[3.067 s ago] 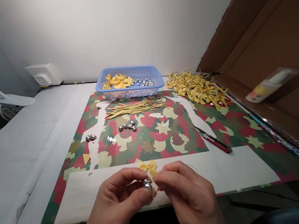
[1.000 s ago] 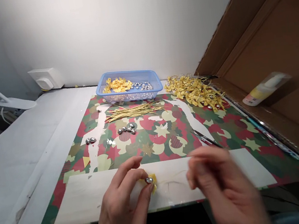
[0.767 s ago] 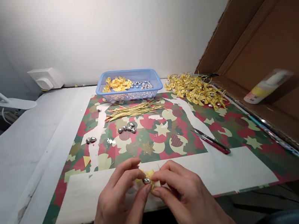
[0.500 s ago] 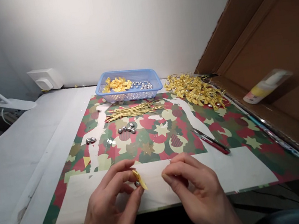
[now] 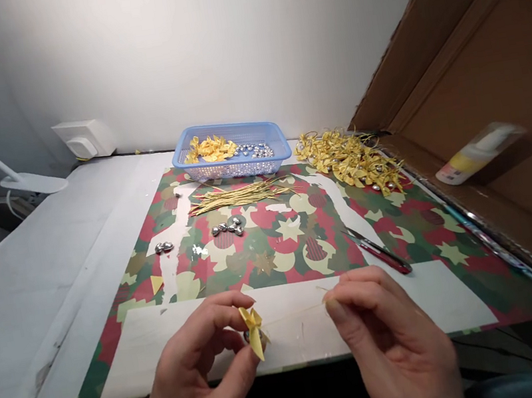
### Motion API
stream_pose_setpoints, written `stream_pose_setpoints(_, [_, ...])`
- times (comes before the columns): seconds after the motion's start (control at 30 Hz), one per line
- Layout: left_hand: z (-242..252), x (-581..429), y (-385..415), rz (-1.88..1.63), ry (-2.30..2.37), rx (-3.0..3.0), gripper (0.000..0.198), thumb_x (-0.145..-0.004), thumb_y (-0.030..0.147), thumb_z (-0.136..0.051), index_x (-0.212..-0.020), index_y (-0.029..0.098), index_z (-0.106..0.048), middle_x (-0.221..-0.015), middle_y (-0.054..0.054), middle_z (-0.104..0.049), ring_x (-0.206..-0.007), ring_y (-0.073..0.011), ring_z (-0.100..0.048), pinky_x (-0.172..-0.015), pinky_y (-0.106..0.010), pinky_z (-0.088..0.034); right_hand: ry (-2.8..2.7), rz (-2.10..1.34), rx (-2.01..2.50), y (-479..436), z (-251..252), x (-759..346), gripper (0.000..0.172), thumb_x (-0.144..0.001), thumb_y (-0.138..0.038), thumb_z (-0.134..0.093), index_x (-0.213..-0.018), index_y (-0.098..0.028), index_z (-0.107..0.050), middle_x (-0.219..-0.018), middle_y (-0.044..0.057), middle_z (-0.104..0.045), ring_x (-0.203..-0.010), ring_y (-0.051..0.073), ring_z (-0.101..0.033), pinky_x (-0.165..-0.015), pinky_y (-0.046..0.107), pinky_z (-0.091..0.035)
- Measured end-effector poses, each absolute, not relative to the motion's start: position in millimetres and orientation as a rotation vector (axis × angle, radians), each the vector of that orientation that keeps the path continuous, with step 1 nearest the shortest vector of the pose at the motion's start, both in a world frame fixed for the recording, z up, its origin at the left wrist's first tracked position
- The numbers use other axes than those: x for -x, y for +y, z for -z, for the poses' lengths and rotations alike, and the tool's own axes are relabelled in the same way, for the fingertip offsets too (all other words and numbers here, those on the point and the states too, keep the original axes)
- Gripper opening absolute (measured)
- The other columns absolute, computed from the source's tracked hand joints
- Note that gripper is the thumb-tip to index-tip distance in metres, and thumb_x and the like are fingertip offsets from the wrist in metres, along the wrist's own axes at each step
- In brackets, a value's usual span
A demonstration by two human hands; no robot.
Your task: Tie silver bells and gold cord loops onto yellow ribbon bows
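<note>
Near the front edge of the work surface, my left hand [image 5: 207, 370] pinches a small yellow ribbon flower [image 5: 253, 332] with a shiny silver bead partly hidden behind its petals. To its right, my right hand [image 5: 387, 328] is closed, thumb against forefinger, on a thin pale yellow string [image 5: 308, 309]. That string stretches faintly from the flower across to my right fingertips. Beyond the hands lie several silver beads [image 5: 230, 228], two more silver beads [image 5: 163, 247] at the left, and a bundle of yellow cords [image 5: 242, 195].
A blue basket [image 5: 240, 166] at the back holds yellow flowers and silver beads. Right of it is a heap of finished-looking yellow flowers [image 5: 354, 161]. Red-handled scissors [image 5: 380, 251] lie right of centre. A bottle [image 5: 476, 155] stands by the cardboard wall [image 5: 485, 50].
My right hand has moved right, away from the left hand, drawing the string out. In my left hand the flower has turned so its petals face more toward me.
</note>
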State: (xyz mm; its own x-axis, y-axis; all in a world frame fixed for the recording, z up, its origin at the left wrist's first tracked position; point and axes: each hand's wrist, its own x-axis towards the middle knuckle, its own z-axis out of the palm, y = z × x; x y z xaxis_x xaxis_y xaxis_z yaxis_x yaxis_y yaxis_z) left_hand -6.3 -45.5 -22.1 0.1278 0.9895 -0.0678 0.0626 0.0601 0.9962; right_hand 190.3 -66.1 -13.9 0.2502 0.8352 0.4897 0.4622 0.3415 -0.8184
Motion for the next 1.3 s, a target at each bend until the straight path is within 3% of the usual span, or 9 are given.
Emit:
stream_pose_setpoints(0.23, [23.2,16.5,-37.6,-0.908,0.949,-0.973,0.013,-0.078,0.031,-0.086,-0.076,0.021,-0.077,-0.109,-0.007,-0.066,-0.091,-0.0196,-0.065,-0.07,-0.019,-0.054,-1.394,-0.017,1.399,-53.6,18.0,-219.1,0.015,-0.094,-0.009,-0.065,-0.089,-0.024,-0.066,-0.087,0.001,-0.061,-0.079,0.015,-0.056,-0.066,0.028,-0.043])
stream_pose_setpoints(0.47, [24.5,17.8,-31.8,-0.823,0.924,-0.777,0.023,-0.067,0.032,-0.095,-0.086,0.023,-0.084,-0.103,-0.007,-0.075,-0.099,-0.0252,-0.07,-0.079,-0.024,-0.059,-1.326,0.033,1.544,-42.5,28.0,-239.8,0.01,-0.094,-0.021,-0.068,-0.084,-0.022,-0.068,-0.087,0.0,-0.063,-0.08,0.015,-0.059,-0.065,0.026,-0.044])
stream_pose_setpoints(0.6, [21.1,15.3,-30.1,-0.815,0.927,-0.673,0.021,-0.064,0.028,-0.097,-0.075,0.02,-0.081,-0.088,-0.006,-0.073,-0.095,-0.026,-0.073,-0.077,-0.025,-0.061,-1.05,-0.262,1.498,-38.8,33.1,-244.5,0.011,-0.09,-0.029,-0.074,-0.083,-0.021,-0.07,-0.079,-0.001,-0.059,-0.064,0.011,-0.053,-0.057,0.025,-0.041])
stream_pose_setpoints(0.73, [19.0,19.5,-26.6,-0.857,0.971,-0.678,0.028,-0.061,0.034,-0.099,-0.074,0.019,-0.08,-0.083,-0.005,-0.07,-0.085,-0.0229,-0.073,-0.066,-0.02,-0.059,-0.63,-0.641,1.202,-32.5,33.4,-253.9,0.019,-0.077,-0.031,-0.085,-0.083,-0.018,-0.073,-0.066,-0.004,-0.05,-0.054,0.007,-0.043,-0.048,0.021,-0.034])
stream_pose_setpoints(0.87, [19.5,25.6,-22.9,-0.845,1.062,-0.783,0.027,-0.065,0.035,-0.096,-0.07,0.017,-0.077,-0.082,-0.005,-0.069,-0.084,-0.0231,-0.074,-0.066,-0.019,-0.058,-0.528,-0.707,1.117,-27.1,30.9,-264.1,0.025,-0.069,-0.033,-0.088,-0.081,-0.017,-0.072,-0.075,-0.003,-0.051,-0.056,0.005,-0.041,-0.045,0.017,-0.033])
stream_pose_setpoints(1.0, [19.8,27.4,-21.1,-0.825,1.101,-0.889,0.024,-0.07,0.032,-0.093,-0.069,0.018,-0.075,-0.081,-0.005,-0.072,-0.081,-0.0211,-0.072,-0.069,-0.021,-0.059,-0.493,-0.63,1.13,-24.8,34.6,-275.3,0.027,-0.068,-0.034,-0.087,-0.085,-0.018,-0.074,-0.083,-0.001,-0.056,-0.063,0.007,-0.049,-0.05,0.018,-0.039])
stream_pose_setpoints(1.17, [17.7,28.4,-18.0,-0.838,1.094,-0.965,0.019,-0.076,0.03,-0.089,-0.071,0.018,-0.075,-0.081,-0.004,-0.073,-0.076,-0.0172,-0.068,-0.067,-0.02,-0.057,-0.552,-0.37,1.296,-26.9,45.3,-291.8,0.024,-0.078,-0.034,-0.08,-0.098,-0.02,-0.078,-0.076,-0.001,-0.061,-0.069,0.013,-0.057,-0.062,0.028,-0.048])
stream_pose_setpoints(1.3, [15.6,28.9,-17.6,-0.844,1.021,-0.932,0.017,-0.076,0.028,-0.089,-0.072,0.018,-0.075,-0.079,-0.004,-0.073,-0.071,-0.0144,-0.066,-0.065,-0.018,-0.056,-0.763,-0.085,1.556,-35.6,49.7,-299.9,0.023,-0.085,-0.03,-0.076,-0.104,-0.019,-0.08,-0.085,0.004,-0.068,-0.071,0.019,-0.06,-0.074,0.038,-0.049])
